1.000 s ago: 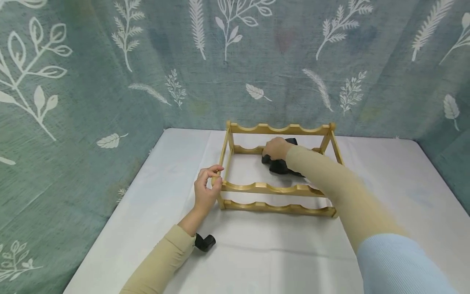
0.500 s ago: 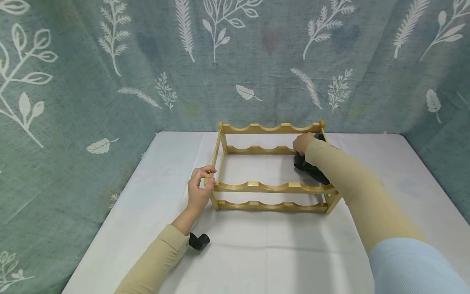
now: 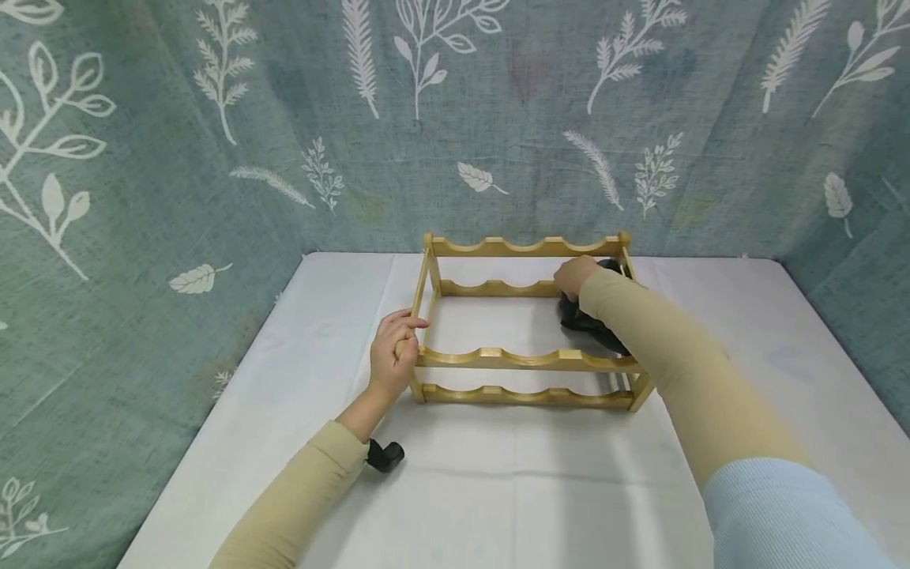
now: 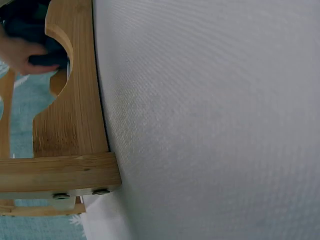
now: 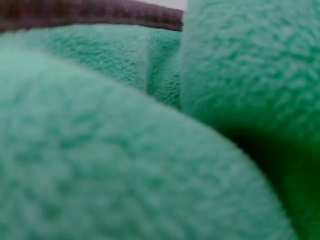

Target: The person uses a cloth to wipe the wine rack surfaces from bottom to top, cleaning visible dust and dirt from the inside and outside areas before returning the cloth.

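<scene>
Just right of centre in the head view, a wooden rack (image 3: 522,359) with scalloped rails stands on the white surface (image 3: 498,482). At its near left corner, the left hand (image 3: 392,356) holds the frame, fingers and thumb curled round the wood with only a small gap between their tips. In the right end of the rack, the right hand (image 3: 574,278) reaches down over a dark thing (image 3: 586,320), which lies within the frame, partly hidden by the arm. In the upper left of the left wrist view, the right hand's fingers are nearly closed and pinch part of this dark thing.

Green fleecy fabric (image 5: 100,165) fills most of the right wrist view, with a brownish strip (image 5: 85,14) along the upper left; whether the fabric is that dark thing, I cannot tell.

In the lower left of the head view, a small black piece (image 3: 387,456) shows beside the beige left sleeve (image 3: 298,498). A beige right sleeve (image 3: 675,371) and light-blue ribbed cloth (image 3: 782,506) run to the lower right. Across the top hangs a grey-green curtain (image 3: 391,182) with white leaf prints.
</scene>
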Available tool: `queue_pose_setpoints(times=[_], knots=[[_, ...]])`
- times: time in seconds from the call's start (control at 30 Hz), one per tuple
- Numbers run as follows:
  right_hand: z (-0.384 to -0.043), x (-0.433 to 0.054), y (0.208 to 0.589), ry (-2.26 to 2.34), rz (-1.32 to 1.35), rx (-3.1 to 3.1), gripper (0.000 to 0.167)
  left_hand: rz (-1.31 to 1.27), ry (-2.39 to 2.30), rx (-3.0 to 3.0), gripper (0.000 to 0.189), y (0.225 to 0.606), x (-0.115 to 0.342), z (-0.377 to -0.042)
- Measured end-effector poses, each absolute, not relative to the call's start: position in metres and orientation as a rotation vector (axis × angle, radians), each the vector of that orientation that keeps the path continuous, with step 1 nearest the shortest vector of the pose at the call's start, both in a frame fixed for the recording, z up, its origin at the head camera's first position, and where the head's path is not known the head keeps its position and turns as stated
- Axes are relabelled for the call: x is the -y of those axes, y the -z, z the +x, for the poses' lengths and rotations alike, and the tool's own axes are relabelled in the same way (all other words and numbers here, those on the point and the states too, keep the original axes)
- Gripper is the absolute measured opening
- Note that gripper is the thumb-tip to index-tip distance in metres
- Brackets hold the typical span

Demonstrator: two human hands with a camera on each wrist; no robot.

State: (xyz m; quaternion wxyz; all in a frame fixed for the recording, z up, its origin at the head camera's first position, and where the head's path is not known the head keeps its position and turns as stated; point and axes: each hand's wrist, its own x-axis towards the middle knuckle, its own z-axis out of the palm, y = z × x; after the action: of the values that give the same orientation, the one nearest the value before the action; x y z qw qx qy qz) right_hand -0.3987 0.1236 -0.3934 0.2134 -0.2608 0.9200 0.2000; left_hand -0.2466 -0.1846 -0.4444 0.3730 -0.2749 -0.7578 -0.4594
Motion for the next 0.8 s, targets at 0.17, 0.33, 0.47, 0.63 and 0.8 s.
queue_pose_setpoints(times=[0.17, 0.33, 0.47, 0.63, 0.8], knots=[[-0.395, -0.083, 0.386, -0.451, -0.874, -2.574, 0.028, -0.730, 1.192, 1.897, 0.025, 0.432, 0.179, -0.238], [-0.394, -0.049, 0.398, -0.322, -1.206, -2.682, 0.035, -0.727, 1.183, 1.878, 0.024, 0.416, 0.170, -0.224], [-0.394, -0.027, 0.408, -0.324, -1.532, -2.739, 0.034, -0.730, 1.173, 1.874, 0.024, 0.412, 0.169, -0.222], [-0.394, -0.012, 0.415, -0.473, -1.485, -2.717, 0.034, -0.745, 1.141, 1.875, 0.025, 0.412, 0.170, -0.223], [-0.395, -0.014, 0.417, -0.581, -1.262, -2.698, 0.036, -0.708, 1.161, 1.908, 0.022, 0.433, 0.177, -0.235]])
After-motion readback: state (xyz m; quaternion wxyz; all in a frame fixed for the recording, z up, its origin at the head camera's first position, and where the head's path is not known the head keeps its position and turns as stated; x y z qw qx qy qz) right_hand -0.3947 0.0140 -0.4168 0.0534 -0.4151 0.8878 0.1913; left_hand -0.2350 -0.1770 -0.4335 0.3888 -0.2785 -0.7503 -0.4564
